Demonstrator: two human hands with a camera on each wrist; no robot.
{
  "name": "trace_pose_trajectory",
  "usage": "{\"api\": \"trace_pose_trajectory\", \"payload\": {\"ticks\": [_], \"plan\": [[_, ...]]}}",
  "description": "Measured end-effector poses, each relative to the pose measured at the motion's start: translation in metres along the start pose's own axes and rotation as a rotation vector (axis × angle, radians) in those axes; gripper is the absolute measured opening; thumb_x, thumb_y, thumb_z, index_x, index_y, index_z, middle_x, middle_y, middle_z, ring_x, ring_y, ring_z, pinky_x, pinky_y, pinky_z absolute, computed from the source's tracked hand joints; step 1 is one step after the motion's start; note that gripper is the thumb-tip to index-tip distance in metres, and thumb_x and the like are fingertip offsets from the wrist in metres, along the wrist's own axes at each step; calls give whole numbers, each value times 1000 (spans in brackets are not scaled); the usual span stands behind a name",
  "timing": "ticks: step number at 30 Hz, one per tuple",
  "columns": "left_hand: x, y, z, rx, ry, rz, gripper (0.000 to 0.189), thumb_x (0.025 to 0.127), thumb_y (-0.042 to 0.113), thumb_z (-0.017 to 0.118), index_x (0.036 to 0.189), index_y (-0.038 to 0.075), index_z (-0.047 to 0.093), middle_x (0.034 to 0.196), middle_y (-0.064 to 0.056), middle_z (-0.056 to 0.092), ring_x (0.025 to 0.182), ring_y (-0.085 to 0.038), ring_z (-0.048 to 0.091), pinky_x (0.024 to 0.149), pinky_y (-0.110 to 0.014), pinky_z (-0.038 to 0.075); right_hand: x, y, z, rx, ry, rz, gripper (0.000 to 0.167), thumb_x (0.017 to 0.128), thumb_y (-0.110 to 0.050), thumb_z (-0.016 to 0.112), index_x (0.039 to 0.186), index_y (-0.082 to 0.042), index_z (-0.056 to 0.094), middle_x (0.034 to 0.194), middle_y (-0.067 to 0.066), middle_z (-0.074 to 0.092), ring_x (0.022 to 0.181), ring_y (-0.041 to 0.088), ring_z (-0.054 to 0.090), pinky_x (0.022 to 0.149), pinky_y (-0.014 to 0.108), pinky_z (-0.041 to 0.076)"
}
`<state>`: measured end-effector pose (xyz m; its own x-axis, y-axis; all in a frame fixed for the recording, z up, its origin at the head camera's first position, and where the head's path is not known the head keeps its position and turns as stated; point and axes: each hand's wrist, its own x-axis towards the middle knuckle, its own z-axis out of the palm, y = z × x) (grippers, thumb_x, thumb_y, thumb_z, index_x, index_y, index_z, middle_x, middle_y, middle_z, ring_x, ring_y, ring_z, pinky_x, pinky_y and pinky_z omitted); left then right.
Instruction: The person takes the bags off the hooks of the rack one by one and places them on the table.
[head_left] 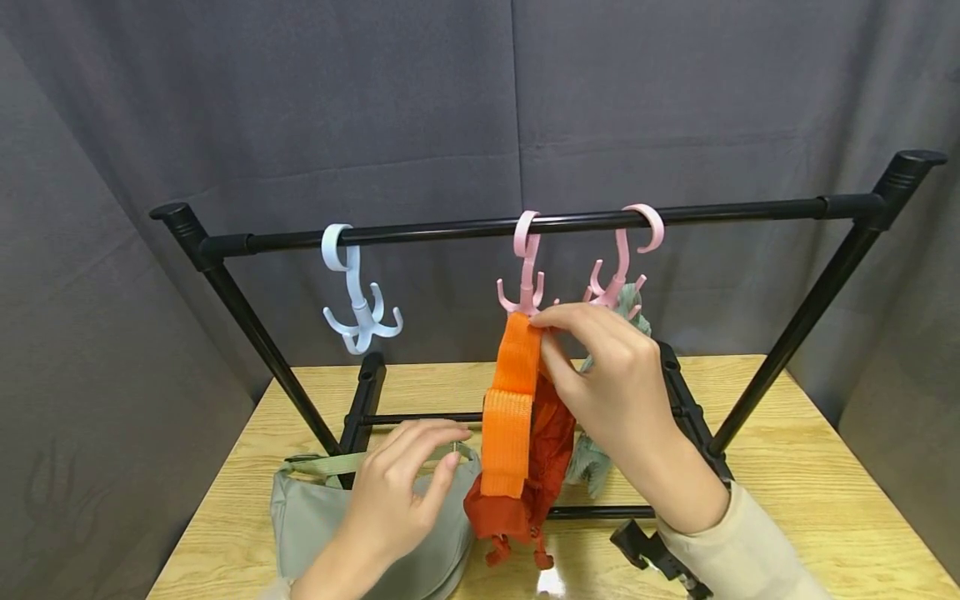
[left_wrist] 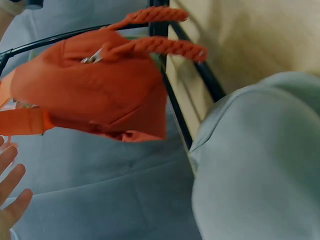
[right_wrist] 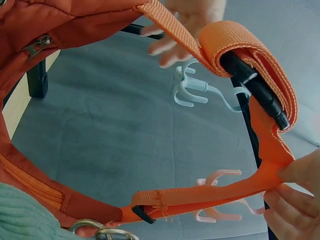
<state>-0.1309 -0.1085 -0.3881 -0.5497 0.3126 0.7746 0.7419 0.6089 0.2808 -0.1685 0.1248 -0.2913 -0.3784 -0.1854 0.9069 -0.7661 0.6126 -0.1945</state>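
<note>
An orange-red bag [head_left: 553, 454] hangs below the rack's bar by its orange webbing strap [head_left: 506, 442]. My right hand [head_left: 615, 375] pinches the top of that strap beside the middle pink hook hanger [head_left: 528, 267]. Whether the strap sits on a prong I cannot tell. In the right wrist view the strap loops up from the bag, with a black buckle [right_wrist: 257, 90] in its folded part. My left hand [head_left: 401, 487] is left of the bag, fingers extended and holding nothing, in front of a grey-green bag [head_left: 315, 525] on the table.
A black rack bar [head_left: 435, 231] spans the view. On it hang a light blue hook hanger [head_left: 360, 308] at left and another pink one [head_left: 621, 258] at right, with a green fabric item [head_left: 592, 458] below. A black clip-like piece [head_left: 637, 546] is near my right sleeve.
</note>
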Motion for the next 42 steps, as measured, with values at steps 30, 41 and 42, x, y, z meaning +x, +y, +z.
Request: {"api": "trace_pose_trajectory", "payload": {"ticks": [30,41,42], "plan": [[-31,19,29,19,-218,-99,38,89,52,69,102,17,65,100,8,67,92,-11,66,69,-29,54,4,-2,0,19,10,-28,13,85,5,70,94,-4,74,92,6,73,88,20,68,85,31,54],[-38,16,29,-88,-282,-222,30,90,35,73,111,15,70,118,2,67,106,-16,65,83,-37,56,4,-1,2,23,9,-33,14,83,5,72,94,-3,74,92,7,73,87,22,69,86,33,54],[-38,16,28,-91,-286,-240,31,90,34,73,113,14,70,119,1,67,108,-17,65,84,-38,56,3,-1,2,23,8,-32,14,83,5,72,94,-3,74,92,7,73,87,22,69,86,33,54]]}}
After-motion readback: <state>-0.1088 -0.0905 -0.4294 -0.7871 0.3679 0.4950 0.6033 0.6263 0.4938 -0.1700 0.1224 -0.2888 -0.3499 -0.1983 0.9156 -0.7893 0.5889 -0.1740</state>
